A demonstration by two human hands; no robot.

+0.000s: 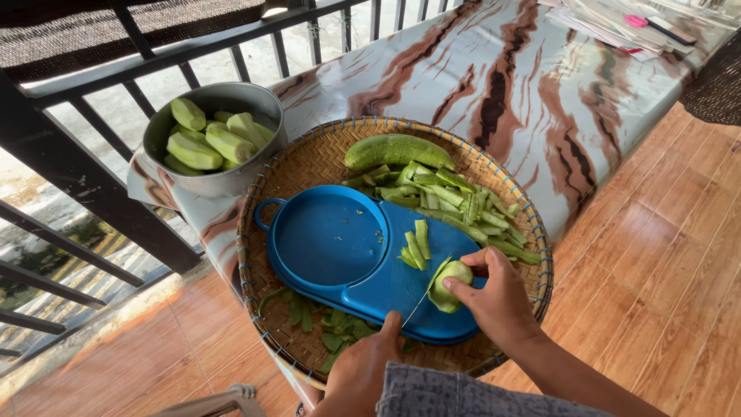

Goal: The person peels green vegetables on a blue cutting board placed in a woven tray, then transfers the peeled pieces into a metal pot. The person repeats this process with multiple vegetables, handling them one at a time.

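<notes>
Blue cutting board point(363, 262), frame centre: a peeled cucumber point(450, 286) is clamped by right hand point(498, 301) fingers, a knife point(424, 297) gripped in the left hand point(363, 367). Fingertips near the blade could be nicked if it slips.

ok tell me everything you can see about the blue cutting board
The blue cutting board looks like smooth plastic, with a raised round section on the left, a loop handle at its left edge and a flatter part to the right. It lies flat in a woven basket tray, among green peelings. A few peel strips rest on it. The right hand holds a peeled cucumber piece upright on it, while the left hand cuts with a knife.
</notes>
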